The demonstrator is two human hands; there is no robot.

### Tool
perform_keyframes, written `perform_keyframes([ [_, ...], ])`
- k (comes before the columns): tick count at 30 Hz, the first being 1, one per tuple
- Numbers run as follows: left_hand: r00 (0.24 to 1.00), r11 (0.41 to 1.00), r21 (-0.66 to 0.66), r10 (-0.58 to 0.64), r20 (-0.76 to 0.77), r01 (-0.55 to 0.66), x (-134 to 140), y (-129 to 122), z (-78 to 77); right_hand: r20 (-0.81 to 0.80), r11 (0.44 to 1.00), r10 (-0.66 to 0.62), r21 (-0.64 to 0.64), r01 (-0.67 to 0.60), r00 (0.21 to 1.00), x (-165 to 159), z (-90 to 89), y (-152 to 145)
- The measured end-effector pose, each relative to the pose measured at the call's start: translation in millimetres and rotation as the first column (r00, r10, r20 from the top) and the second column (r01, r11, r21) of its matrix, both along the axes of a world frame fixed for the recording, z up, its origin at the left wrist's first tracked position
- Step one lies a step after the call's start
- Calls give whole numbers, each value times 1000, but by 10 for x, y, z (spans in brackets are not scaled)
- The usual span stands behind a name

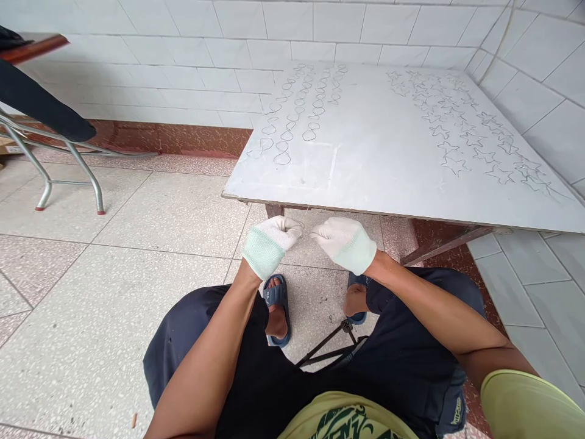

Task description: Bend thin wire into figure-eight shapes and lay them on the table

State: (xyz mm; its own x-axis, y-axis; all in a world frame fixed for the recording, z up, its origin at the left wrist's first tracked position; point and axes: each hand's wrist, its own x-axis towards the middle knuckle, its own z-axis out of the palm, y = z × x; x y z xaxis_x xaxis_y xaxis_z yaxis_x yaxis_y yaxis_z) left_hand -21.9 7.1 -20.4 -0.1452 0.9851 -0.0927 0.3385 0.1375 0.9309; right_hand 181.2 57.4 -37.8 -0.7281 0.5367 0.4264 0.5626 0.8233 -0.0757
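I see the person sitting at the near edge of the worktop (375, 174), left hand (274, 241) and right hand (343, 241) drawn close together just in front of that edge, over the floor (187, 286). Both hands look closed in a fingertip grip, thumbs pressed to curled fingers, seemingly on one fine wire (307, 210); the gloves hide just how much of it each grip has.

My guess is that the step in hand is working this strand by the fingertips. To do it well, I'd pinch close to the spot being worked, hold one side firm and let the other side do the turning, in small, even movements. A hard tug could kink something so thin, and the knitted gloves dull the feel, so a light, sure pinch suits it. Keeping the two hands near each other, as here, should give the best control.

The wire itself is very thin and light-coloured where it catches my eye, a short bit of it standing up between the hands, near the edge; its full length and shape I can't make out. Beyond it, on the worktop, lie rows of wire loops (299, 111) in twisted chains to the left and many star-shaped wire outlines (475, 142) to the right, some overlapping.
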Motion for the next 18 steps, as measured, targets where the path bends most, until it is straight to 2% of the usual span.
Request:
perform_keyframes([
  [2, 999, 1000, 13, -14, -48, 15, 11, 2, -11, 14, 999, -33, -20, 33, 999, -6, -14, -4],
  [8, 999, 1000, 9, -22, -38, 22, 34, -16, 12, 37, 993, -84, -84, 87, 996, 16, -84, 44],
  [18, 998, 998, -55, 27, 58, -24, 122, -85, 60, 11, 994, -13, -107, 14, 1000, -31, -117, 102],
])
